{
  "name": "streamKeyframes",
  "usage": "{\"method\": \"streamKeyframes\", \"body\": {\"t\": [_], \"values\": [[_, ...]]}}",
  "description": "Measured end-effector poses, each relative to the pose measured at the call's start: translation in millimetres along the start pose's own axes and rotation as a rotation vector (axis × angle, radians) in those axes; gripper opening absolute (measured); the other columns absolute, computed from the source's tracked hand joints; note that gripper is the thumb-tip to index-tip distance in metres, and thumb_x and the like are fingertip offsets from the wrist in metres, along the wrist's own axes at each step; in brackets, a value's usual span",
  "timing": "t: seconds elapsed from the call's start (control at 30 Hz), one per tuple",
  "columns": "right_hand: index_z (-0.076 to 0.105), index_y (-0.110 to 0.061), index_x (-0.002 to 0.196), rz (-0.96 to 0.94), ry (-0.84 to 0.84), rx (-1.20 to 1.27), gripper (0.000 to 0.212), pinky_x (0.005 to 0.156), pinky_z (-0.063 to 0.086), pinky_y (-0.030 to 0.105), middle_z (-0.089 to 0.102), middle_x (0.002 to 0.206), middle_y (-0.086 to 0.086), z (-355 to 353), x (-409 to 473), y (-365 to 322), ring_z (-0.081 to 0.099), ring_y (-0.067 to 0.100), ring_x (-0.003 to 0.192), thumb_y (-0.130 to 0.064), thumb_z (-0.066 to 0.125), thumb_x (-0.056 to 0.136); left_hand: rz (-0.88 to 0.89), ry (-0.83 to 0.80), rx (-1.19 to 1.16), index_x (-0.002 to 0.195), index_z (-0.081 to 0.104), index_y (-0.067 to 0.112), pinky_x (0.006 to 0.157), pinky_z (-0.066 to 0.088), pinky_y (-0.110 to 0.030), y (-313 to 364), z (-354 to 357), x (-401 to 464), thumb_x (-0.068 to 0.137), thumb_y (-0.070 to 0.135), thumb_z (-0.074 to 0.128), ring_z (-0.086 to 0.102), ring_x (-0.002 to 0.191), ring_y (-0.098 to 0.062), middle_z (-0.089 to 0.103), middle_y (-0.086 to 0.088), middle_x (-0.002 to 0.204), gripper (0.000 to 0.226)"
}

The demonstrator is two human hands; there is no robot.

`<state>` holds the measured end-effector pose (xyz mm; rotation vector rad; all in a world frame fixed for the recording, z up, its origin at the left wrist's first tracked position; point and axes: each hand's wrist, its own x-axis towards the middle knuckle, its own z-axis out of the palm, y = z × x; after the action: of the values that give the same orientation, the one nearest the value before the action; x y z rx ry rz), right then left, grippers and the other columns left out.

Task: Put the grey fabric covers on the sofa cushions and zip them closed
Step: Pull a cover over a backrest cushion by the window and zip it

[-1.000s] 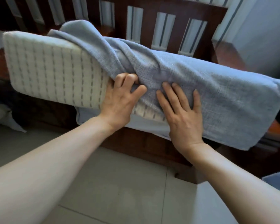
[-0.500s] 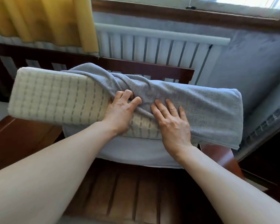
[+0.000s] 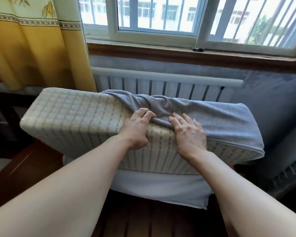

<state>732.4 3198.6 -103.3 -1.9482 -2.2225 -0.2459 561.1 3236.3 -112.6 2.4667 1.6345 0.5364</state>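
Note:
A long cream cushion (image 3: 75, 120) with a grey grid pattern lies across the wooden sofa frame. A grey fabric cover (image 3: 225, 120) is pulled over its right half and bunches in folds near the middle. My left hand (image 3: 138, 129) grips the bunched edge of the cover with curled fingers. My right hand (image 3: 188, 132) lies flat on the cover just beside it, fingers straight, pressing on the fabric. The cover's lower flap (image 3: 161, 189) hangs under the cushion. I see no zip.
A dark wooden slatted sofa seat (image 3: 135, 219) lies below the cushion. Behind are a white radiator (image 3: 161, 82), a window sill (image 3: 178, 53) and a yellow curtain (image 3: 32, 48) at left. Another grey cushion (image 3: 272, 108) leans at right.
The view has tilted up from the floor to the window. The cushion now lies flatter on the sofa seat. Both hands keep their places at the cover's bunched edge.

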Motion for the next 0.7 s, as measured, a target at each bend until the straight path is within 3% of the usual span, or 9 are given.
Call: {"method": "streamKeyframes", "body": {"t": [0.13,0.23,0.3,0.37,0.43,0.57,0.7], "values": [[0.025,-0.026,0.147,0.091,-0.085,0.095,0.067,0.117,0.005,0.034,0.016,0.157,-0.011,-8,43,-2,0.009,0.013,0.146,-0.017,0.048,0.085,0.028,-0.098,-0.003,0.138,0.031,0.027,0.111,0.026,-0.036,-14,-12,45,0.069,0.015,0.059,0.018,0.138,-0.011,0.021,0.007,0.145,0.075],[0.036,-0.027,0.142,0.17,-0.11,0.289,0.052,0.116,0.002,0.031,0.025,0.154,-0.013,-12,73,5,0.012,0.008,0.144,-0.026,0.045,0.091,-0.006,-0.17,-0.101,0.138,0.033,0.029,0.113,0.017,-0.037,-18,-18,72,0.067,0.046,0.048,0.017,0.139,-0.009,0.022,0.009,0.147,0.074],[0.043,-0.027,0.138,0.206,-0.106,0.349,0.046,0.117,0.004,0.03,0.031,0.152,-0.013,-10,88,10,0.017,0.008,0.143,-0.031,0.045,0.093,-0.033,-0.171,-0.192,0.136,0.038,0.03,0.114,0.014,-0.038,-23,-18,89,0.075,0.052,0.039,0.019,0.138,-0.008,0.027,0.01,0.145,0.064],[0.049,-0.028,0.133,0.232,-0.062,0.329,0.041,0.116,0.012,0.031,0.039,0.148,-0.012,-5,101,11,0.025,0.009,0.141,-0.035,0.049,0.093,-0.018,-0.106,-0.178,0.132,0.042,0.03,0.111,0.016,-0.036,-27,-15,102,0.091,0.043,0.039,0.023,0.135,-0.008,0.033,0.01,0.142,0.043],[0.055,-0.027,0.125,0.241,0.026,0.295,0.035,0.109,0.022,0.031,0.05,0.138,-0.008,-2,111,8,0.037,0.013,0.132,-0.03,0.052,0.091,-0.018,-0.032,-0.115,0.126,0.044,0.03,0.107,0.02,-0.035,-28,-12,110,0.093,0.032,0.04,0.027,0.131,-0.011,0.037,0.01,0.138,0.033],[0.064,-0.016,0.108,0.221,0.138,0.209,0.026,0.086,0.036,0.034,0.061,0.111,0.004,4,133,5,0.05,0.027,0.106,-0.011,0.049,0.087,-0.105,0.094,-0.027,0.111,0.049,0.028,0.102,0.019,-0.043,-23,-9,129,0.086,0.021,0.044,0.032,0.121,-0.017,0.044,0.007,0.124,0.027],[0.059,-0.007,0.069,0.189,0.334,0.083,0.018,0.055,0.041,0.029,0.06,0.068,0.011,5,152,-3,0.057,0.03,0.066,-0.001,0.042,0.072,-0.157,0.214,0.044,0.099,0.056,0.026,0.11,0.011,-0.047,-29,-11,154,0.083,0.014,0.046,0.037,0.116,-0.02,0.053,0.005,0.114,0.023]]}}
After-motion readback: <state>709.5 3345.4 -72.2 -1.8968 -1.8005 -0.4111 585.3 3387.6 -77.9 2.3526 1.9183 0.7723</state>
